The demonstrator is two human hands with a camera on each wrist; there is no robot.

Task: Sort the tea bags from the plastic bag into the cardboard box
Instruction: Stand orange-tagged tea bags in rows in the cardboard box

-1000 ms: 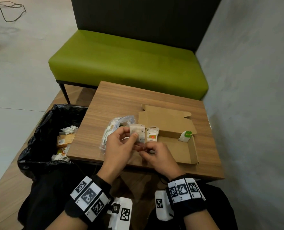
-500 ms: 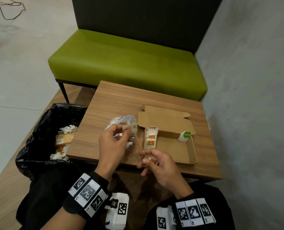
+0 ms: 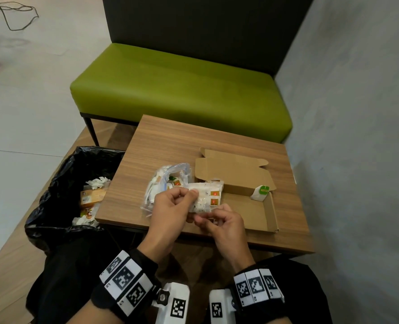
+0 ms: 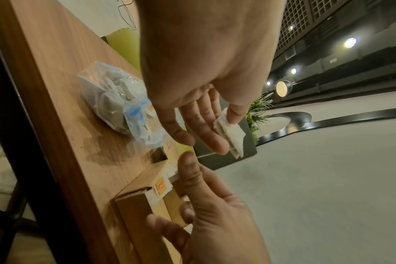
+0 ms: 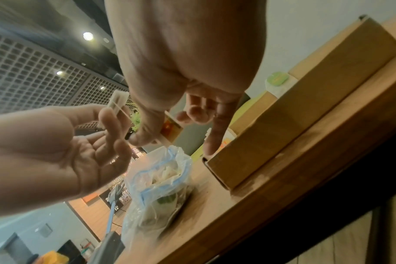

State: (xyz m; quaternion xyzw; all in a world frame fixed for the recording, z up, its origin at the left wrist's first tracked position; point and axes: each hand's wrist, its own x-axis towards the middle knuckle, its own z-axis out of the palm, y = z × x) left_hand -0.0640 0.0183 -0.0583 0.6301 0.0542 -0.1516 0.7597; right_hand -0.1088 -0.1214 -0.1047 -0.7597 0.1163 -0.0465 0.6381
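The left hand point(image 3: 170, 212) pinches a white tea bag point(image 3: 200, 199) between thumb and fingertips, holding it above the table's point(image 3: 170, 146) near edge. Just to its right, almost touching, the right hand point(image 3: 224, 222) pinches the bag's small orange paper tag point(image 5: 171, 131) between thumb and fingers. Beyond the left hand lies the clear plastic bag point(image 3: 165, 183), open, with more tea bags inside. Beyond and to the right of the right hand sits the open cardboard box point(image 3: 252, 206); orange-tagged tea bags point(image 3: 214, 197) stand at its left end, a green-tagged tea bag point(image 3: 261, 192) at its far right corner.
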